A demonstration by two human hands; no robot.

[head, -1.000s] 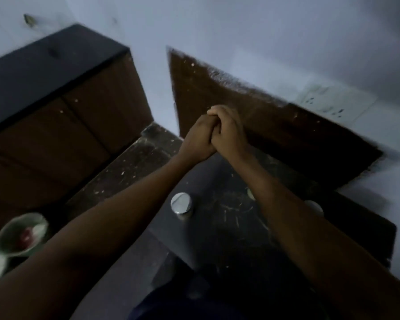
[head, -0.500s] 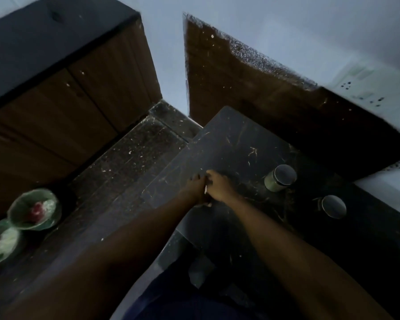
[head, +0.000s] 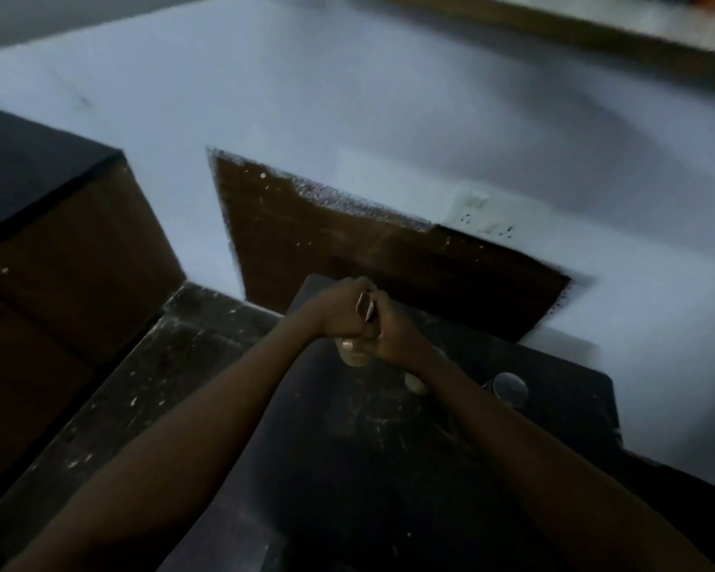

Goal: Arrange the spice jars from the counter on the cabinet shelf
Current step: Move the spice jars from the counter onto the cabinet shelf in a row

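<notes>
In the dim head view both of my hands meet over the dark counter [head: 347, 447] and grip one spice jar [head: 352, 353] between them. Its metal lid [head: 366, 308] shows between my fingers and its pale body sticks out below. My left hand [head: 334, 313] wraps it from the left, my right hand [head: 394, 334] from the right. A second jar [head: 416, 385] is partly hidden under my right forearm. A third jar with a round metal lid [head: 511, 388] stands further right on the counter.
A brown wooden panel [head: 347, 249] leans on the white wall behind the counter. A dark-topped wooden cabinet [head: 58, 249] stands at the left beside a speckled stone ledge [head: 149, 373]. A wooden edge [head: 554, 22] runs along the top right. A wall socket [head: 488, 218] sits above the panel.
My hands, low on the counter half a second ago, have come up and away with a jar held between them. The view has tilted upward, and the bowls at the left have left the picture.
</notes>
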